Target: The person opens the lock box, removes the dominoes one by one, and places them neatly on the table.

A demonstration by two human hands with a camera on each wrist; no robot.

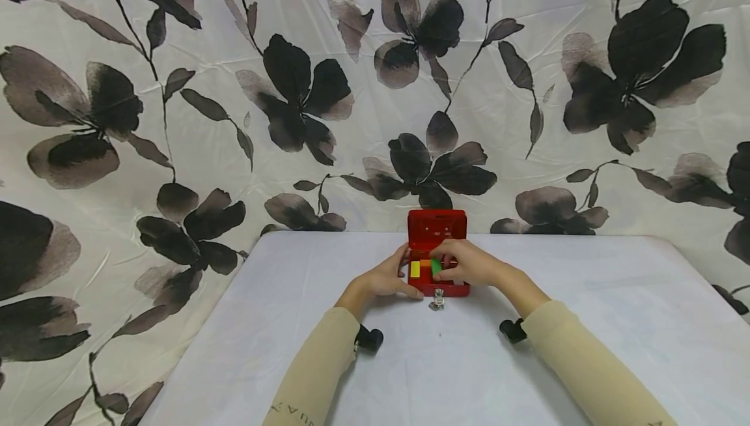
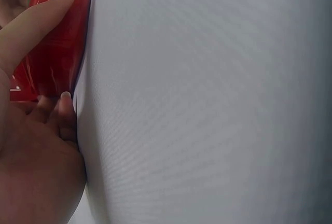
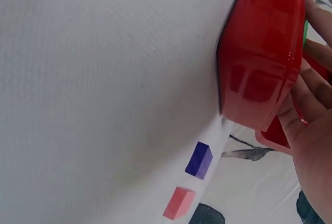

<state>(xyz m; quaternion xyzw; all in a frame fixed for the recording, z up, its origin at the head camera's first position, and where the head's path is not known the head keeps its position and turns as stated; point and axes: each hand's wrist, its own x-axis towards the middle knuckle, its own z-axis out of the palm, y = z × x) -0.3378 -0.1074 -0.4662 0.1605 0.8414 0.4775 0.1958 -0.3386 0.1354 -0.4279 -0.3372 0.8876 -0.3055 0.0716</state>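
A small red cash box [image 1: 454,290] stands on the table with its lid [image 1: 436,221] raised at the back. My left hand [image 1: 383,278] holds its left side; in the left wrist view the thumb lies along the box front [image 2: 54,60], the other fingers at its side. Over the right part of the box, my right hand [image 1: 476,263] pinches a green block [image 1: 436,266], partly hidden by the fingers. Inside, a yellow block [image 1: 415,269] sits at the left and an orange block [image 1: 426,262] beside it. Keys [image 1: 437,299] hang at the front lock.
In the right wrist view a purple block [image 3: 199,159] and a pink block [image 3: 179,203] lie on the white table [image 1: 615,335], off to the right of the box. A floral curtain [image 1: 351,87] hangs behind the table's far edge. Each wrist bears a black camera [image 1: 369,339].
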